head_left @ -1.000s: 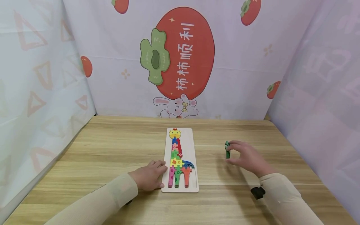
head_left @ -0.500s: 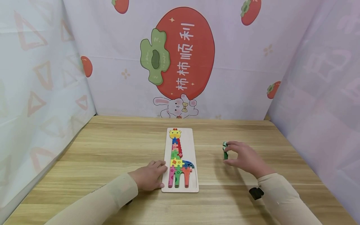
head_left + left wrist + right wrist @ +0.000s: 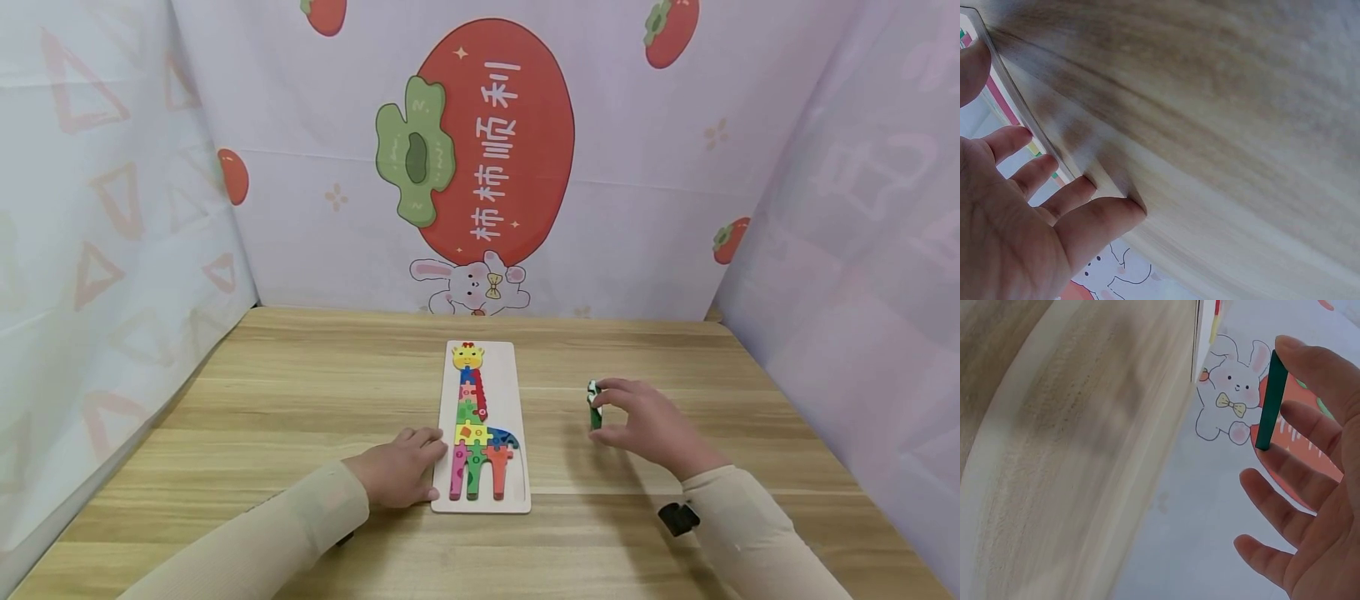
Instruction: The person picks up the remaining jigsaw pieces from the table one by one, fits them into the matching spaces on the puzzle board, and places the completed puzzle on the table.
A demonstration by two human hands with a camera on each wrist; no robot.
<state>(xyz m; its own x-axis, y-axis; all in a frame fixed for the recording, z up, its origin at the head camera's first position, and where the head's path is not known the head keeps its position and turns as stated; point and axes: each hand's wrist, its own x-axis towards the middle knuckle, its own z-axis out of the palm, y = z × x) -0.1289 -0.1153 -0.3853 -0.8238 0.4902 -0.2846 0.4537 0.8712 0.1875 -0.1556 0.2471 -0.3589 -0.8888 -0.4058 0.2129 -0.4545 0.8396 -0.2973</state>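
A wooden puzzle board (image 3: 501, 367) lies on the table, filled with a colorful giraffe made of interlocking numbered pieces. Its yellow head (image 3: 467, 357) points to the far side and its pink, green and orange legs to the near side. Along the board's left edge rests my left hand (image 3: 397, 468), fingers spread and relaxed, fingertips and thumb at the rim. To the right of the board, my right hand (image 3: 651, 425) pinches a green puzzle piece (image 3: 596, 408) between thumb and fingers, above the table. In the right wrist view the piece (image 3: 1272, 403) shows its narrow dark green edge.
The wooden tabletop (image 3: 315, 367) surrounds the board. A white cloth printed with a red persimmon (image 3: 525, 167) and a rabbit hangs behind the table. Pale printed cloths (image 3: 112, 250) close off the left and right sides.
My right hand has moved left toward the board with the green puzzle piece, which has turned to show a paler face. My left hand and the board have stayed in place.
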